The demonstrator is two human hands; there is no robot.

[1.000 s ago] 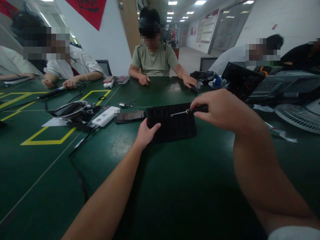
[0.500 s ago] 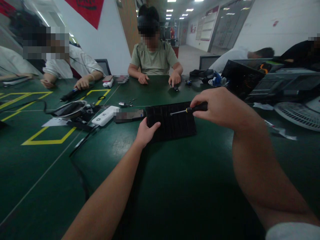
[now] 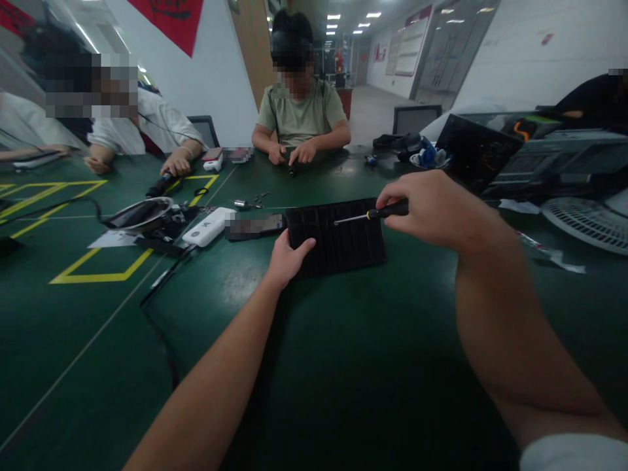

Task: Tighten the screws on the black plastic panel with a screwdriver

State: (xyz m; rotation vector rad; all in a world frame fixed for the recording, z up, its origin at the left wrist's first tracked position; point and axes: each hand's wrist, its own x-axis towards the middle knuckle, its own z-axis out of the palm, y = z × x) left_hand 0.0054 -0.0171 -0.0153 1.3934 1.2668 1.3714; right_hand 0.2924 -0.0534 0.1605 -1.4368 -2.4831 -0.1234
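A red banner (image 3: 171,23) hung against a white wall (image 3: 216,85) at upper left — ceiling lights (image 3: 373,15) glowed above a pale floor (image 3: 375,97) near top centre; glass doors (image 3: 444,62) stood at upper right.

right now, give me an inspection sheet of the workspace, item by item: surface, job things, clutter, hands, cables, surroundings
Surface: green table, marked with yellow tape
Job things: black case; screwdriver over it, contact unclear
Clutter: phone and white box left of the case; white fan grille at far right
Hands: left hand grips the case's left edge; right hand holds the screwdriver's handle
Cables: black cord at left
Surroundings: person seated opposite; others around
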